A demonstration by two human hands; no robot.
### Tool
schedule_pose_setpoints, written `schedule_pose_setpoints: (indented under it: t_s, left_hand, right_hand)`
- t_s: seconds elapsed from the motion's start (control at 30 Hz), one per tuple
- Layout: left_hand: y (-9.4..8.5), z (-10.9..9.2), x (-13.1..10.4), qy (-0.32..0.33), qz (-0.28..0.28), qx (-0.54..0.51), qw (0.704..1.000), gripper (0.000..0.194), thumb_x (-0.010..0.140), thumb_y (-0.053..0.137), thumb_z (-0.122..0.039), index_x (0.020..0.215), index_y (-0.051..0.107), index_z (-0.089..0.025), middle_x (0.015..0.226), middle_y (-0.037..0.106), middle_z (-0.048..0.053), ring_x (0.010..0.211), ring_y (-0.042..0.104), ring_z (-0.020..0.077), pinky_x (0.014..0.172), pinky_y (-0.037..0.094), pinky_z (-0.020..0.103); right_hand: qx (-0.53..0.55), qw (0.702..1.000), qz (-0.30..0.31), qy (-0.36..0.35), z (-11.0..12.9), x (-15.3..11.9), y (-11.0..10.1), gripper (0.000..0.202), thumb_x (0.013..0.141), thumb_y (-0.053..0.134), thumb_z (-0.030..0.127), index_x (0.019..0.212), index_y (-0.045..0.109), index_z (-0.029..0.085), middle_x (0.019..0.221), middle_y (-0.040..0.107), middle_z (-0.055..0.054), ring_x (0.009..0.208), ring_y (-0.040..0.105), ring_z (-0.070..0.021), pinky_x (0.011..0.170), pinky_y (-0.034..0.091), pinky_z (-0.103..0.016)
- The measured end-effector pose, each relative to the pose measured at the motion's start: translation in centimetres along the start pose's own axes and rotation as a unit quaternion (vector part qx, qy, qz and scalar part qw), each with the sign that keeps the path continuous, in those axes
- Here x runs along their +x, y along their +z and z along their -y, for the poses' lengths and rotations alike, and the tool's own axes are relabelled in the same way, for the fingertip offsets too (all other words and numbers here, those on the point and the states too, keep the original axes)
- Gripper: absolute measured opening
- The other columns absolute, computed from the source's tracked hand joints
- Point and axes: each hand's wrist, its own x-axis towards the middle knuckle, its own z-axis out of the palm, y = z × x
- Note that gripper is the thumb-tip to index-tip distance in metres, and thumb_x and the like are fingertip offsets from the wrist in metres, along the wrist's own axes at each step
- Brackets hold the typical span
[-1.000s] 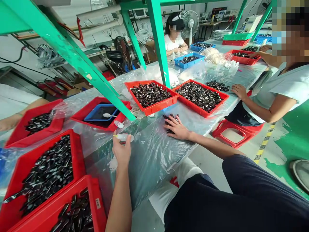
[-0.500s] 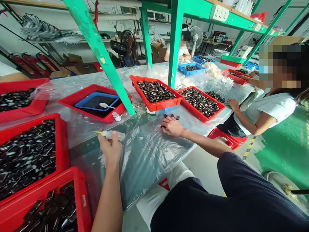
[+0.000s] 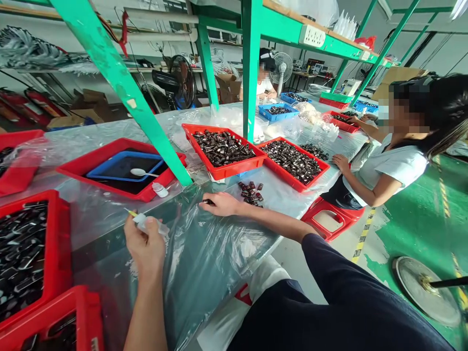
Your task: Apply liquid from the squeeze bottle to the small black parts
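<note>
My left hand [image 3: 146, 243] is closed around a translucent squeeze bottle [image 3: 163, 228] with a thin yellow-based needle tip pointing to the left. My right hand [image 3: 224, 204] pinches a small dark, shiny piece [image 3: 208, 202] at its fingertips, over the plastic-covered table [image 3: 204, 263]. Just behind my right wrist lies a loose cluster of small dark brown pieces [image 3: 251, 191]. A small white bottle [image 3: 160, 189] rests against a red tray [image 3: 106, 183], which holds a blue tray [image 3: 109, 163] with a white spoon [image 3: 139, 172] on it.
Red trays of dark pieces stand at the far side [image 3: 223, 171], to the right [image 3: 310, 187] and along the left [image 3: 60, 243]. A slanted green post [image 3: 124, 92] and an upright one [image 3: 251, 73] rise from the table. A co-worker [image 3: 387, 161] sits at the right.
My right hand has moved left from the cluster of dark pieces, carrying one piece. The view has swung right; my left hand still holds the squeeze bottle.
</note>
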Motion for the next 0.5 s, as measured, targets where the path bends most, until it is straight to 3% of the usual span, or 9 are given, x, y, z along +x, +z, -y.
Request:
schedule_pose_setpoints:
  t_s: [0.17,0.3,0.4,0.5]
  left_hand:
    - [0.0,-0.5,-0.5,-0.018,-0.014,-0.013,1.000,0.049,0.078,0.076,-0.034,0.126,0.067,-0.030,0.080,0.072,-0.007,0.071,0.065,0.0141,0.073,0.051,0.027]
    - [0.3,-0.8,-0.7,-0.064,-0.035,-0.029,0.997,0.067,0.063,0.084,-0.029,0.127,0.066,-0.032,0.080,0.075,-0.010,0.073,0.068,0.0131,0.077,0.053,0.027]
    - [0.8,-1.2,-0.8,-0.093,-0.047,-0.064,0.992,0.067,0.050,0.086,-0.025,0.114,0.064,-0.029,0.079,0.077,-0.011,0.073,0.070,0.0142,0.078,0.056,0.028]
    - [1.3,-1.7,-1.0,-0.115,-0.046,-0.099,0.987,0.057,0.047,0.086,-0.027,0.098,0.060,-0.028,0.073,0.076,-0.009,0.066,0.068,0.0174,0.069,0.056,0.032]
  right_hand:
    - [0.027,0.998,-0.055,0.000,-0.7,0.1,0.7,0.029,0.106,0.050,0.047,0.090,0.058,0.024,0.081,0.064,0.001,0.073,0.057,-0.0165,0.066,0.029,-0.028]
    - [0.078,0.993,-0.080,-0.026,-1.2,-0.7,1.0,0.028,0.105,0.052,0.045,0.087,0.054,0.024,0.077,0.057,0.002,0.070,0.051,-0.0146,0.066,0.030,-0.027]
    - [0.160,0.984,-0.071,-0.028,-1.6,-1.2,0.9,0.023,0.106,0.052,0.045,0.096,0.055,0.024,0.074,0.052,0.005,0.067,0.049,-0.0137,0.068,0.034,-0.026]
    - [0.231,0.970,-0.070,-0.016,-2.0,-1.4,1.1,0.017,0.108,0.048,0.038,0.113,0.053,0.023,0.078,0.052,0.006,0.068,0.050,-0.0131,0.070,0.039,-0.025]
